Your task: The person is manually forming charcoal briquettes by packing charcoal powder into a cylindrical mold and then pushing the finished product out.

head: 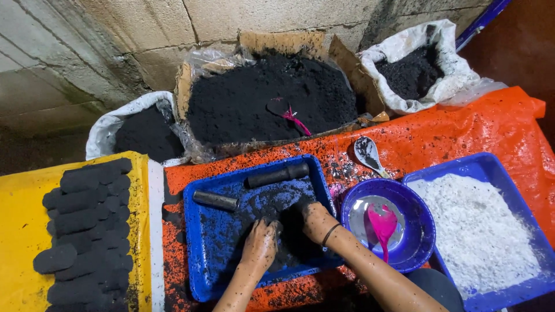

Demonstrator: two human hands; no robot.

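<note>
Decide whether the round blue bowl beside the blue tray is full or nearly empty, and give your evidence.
Nearly empty. The round blue bowl shows its pale bottom under a shallow, shiny layer, and the pink spoon in it lies uncovered.

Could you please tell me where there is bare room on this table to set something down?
Bare orange cover lies behind the white-powder tray, right of the spoon. The yellow surface is free left of the briquettes. Between blue tray and bowl it is crowded.

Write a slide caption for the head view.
Both hands, left hand and right hand, press black paste in a blue tray.
</note>
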